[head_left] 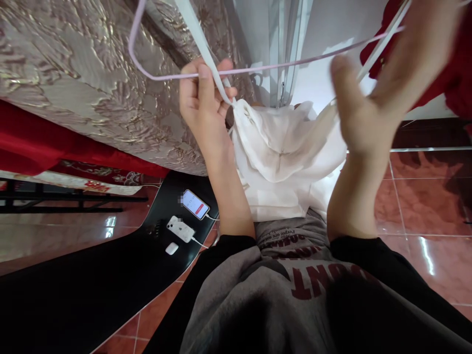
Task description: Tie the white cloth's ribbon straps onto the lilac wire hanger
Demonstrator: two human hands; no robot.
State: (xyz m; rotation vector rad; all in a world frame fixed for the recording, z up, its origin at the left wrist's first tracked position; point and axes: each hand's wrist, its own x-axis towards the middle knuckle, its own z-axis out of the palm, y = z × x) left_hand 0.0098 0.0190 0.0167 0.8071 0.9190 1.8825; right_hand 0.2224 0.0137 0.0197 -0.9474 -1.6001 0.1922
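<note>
L hand [208,115], upper ctr, has thumb closed over pink hanger [309,60], fingers curled behind, prob. to steady the bar by the L strap [201,42]. R hand [363,118], upper R, blurred: thumb wide of fingers, no grip visible, fingertips unclear. White garment [287,157] mid-frame, below bar; straps run up, likely taut w/ its weight.

On the grey cloth shirt [236,290], at the lower centre of the frame, large dark red capitals [306,285] can be read as "DONT", and "People are not" can be made out in small black print [283,231] above. An apple logo is shown on the white phone [175,225] at left of centre. The digits on the lit phone screen [192,199] are too small to be read.
</note>
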